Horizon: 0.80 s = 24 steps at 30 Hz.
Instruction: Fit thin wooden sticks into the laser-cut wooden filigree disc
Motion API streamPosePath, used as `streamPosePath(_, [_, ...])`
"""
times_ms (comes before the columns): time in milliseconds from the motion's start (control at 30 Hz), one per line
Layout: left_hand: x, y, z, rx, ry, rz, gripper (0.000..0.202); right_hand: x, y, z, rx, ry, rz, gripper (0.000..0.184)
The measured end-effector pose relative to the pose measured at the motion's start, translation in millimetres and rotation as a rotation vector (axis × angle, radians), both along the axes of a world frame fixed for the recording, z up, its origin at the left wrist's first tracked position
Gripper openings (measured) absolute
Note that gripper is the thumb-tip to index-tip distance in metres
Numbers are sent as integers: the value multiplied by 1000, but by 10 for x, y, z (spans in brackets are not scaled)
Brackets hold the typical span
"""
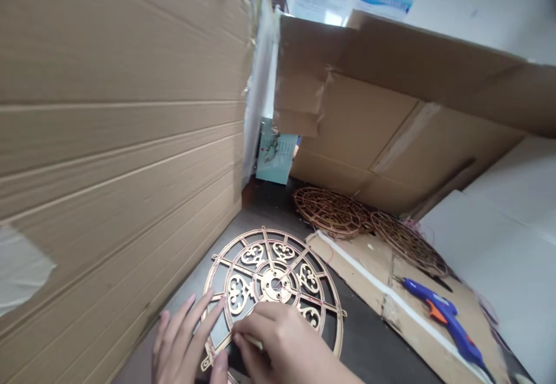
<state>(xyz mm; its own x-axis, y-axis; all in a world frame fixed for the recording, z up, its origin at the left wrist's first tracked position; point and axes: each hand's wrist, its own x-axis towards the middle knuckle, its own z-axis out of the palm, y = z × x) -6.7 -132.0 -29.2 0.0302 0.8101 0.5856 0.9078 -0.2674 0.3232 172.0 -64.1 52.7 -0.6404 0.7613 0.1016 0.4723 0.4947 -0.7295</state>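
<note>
A round, wheel-shaped lattice frame (263, 234) with spokes, heart-shaped scroll ornaments and a pierced centre disc lies flat on the dark tabletop. My left hand (186, 337) is at its lower left, fingers stretched out and apart, with the fingertips over or on the outer rings. Over the lower part of the frame, my right hand (286, 337) has its thumb and fingers pinched together beside a spoke. A sliver of something pale shows under those fingers, mostly hidden. The right hand covers part of the lower rings.
A blue glue gun (452, 320) with an orange trigger lies on a flat cardboard sheet (351, 268) at the right. Several similar round frames (330, 210) lie behind it. Tall cardboard walls (121, 112) stand at the left and back. A light-blue card (277, 155) stands in the far corner.
</note>
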Motion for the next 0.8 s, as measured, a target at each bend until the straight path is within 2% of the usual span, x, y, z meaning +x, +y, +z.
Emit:
streamPosePath(233, [34, -40, 49, 9, -35, 8, 54, -25, -84, -92, -29, 114, -87, 20])
streamPosePath(367, [19, -33, 77, 55, -20, -9, 54, -50, -51, -124, 3, 124, -67, 20])
streamPosePath(700, [17, -22, 7, 110, -34, -2, 59, -262, 171, -37, 1, 186, -72, 18])
streamPosePath(800, [52, -62, -3, 68, -114, 68, 66, -256, 191, -36, -37, 175, -63, 17])
